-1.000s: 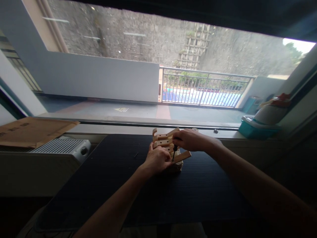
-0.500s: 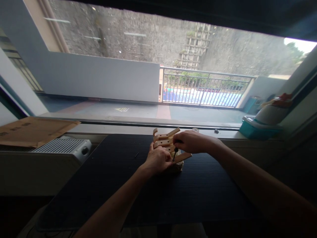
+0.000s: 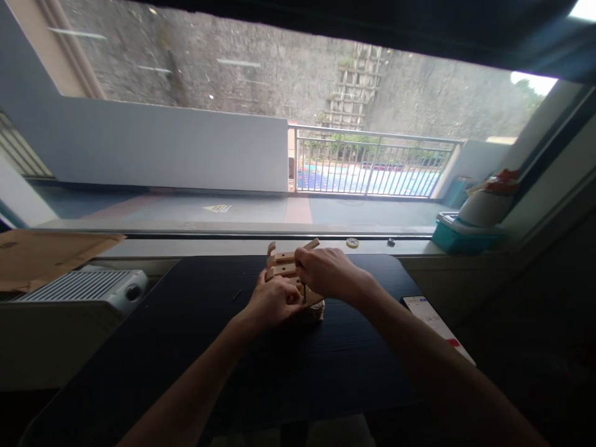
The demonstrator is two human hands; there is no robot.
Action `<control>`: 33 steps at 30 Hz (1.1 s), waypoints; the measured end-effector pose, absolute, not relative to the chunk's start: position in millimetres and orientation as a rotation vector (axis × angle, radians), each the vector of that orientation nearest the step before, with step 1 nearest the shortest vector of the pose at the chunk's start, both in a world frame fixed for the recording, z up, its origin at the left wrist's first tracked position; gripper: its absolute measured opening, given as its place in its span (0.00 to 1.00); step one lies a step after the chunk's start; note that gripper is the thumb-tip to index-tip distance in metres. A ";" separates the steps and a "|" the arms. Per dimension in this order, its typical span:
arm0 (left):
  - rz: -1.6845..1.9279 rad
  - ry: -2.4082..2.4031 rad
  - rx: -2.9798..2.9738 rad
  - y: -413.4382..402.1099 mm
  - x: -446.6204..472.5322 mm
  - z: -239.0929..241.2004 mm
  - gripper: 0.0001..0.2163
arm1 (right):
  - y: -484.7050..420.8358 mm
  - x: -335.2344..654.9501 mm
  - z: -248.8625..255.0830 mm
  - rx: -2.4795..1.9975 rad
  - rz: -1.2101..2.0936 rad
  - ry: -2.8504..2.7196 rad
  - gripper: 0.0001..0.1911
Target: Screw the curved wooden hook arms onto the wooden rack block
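A small wooden assembly [image 3: 282, 264] of light-coloured slats stands on the black table [image 3: 186, 323] near its far edge. My left hand [image 3: 270, 303] is closed around its lower left side. From the right, my right hand [image 3: 328, 273] reaches over it, fingers closed on a thin dark screwdriver [image 3: 304, 292] whose tip points down into the wood. A clear plastic bag [image 3: 313, 314] lies under the assembly, mostly hidden by my hands.
A dark screw [image 3: 237, 295] lies on the table left of the assembly. A white radiator [image 3: 79, 292] with cardboard [image 3: 41, 254] on it stands at the left. A phone [image 3: 435, 326] lies at the table's right edge. A teal box [image 3: 465, 233] sits on the windowsill.
The camera has swung right and down, so everything sits further left in the picture and the phone has come into view. Both hands stay on the wooden assembly.
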State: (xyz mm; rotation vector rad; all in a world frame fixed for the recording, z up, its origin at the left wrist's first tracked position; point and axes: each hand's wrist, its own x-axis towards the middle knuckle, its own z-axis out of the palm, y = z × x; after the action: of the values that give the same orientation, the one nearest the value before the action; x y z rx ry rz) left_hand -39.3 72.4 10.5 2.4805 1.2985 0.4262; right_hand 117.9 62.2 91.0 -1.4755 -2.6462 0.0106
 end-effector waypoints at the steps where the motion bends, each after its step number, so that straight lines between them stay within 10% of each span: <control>1: 0.416 1.297 2.482 72.8 -39.1 10.9 0.10 | 61.7 117.8 90.0 -1.456 0.023 -2.629 0.10; 33: 0.329 1.384 2.572 80.6 -39.9 8.1 0.11 | 68.1 124.9 60.5 -1.327 0.083 -2.427 0.08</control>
State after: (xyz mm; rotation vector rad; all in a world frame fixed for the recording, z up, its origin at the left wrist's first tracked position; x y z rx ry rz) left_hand -39.9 80.6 8.1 2.5715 1.3836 0.3289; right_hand 124.9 68.1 60.5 -1.3273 -2.4265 0.0825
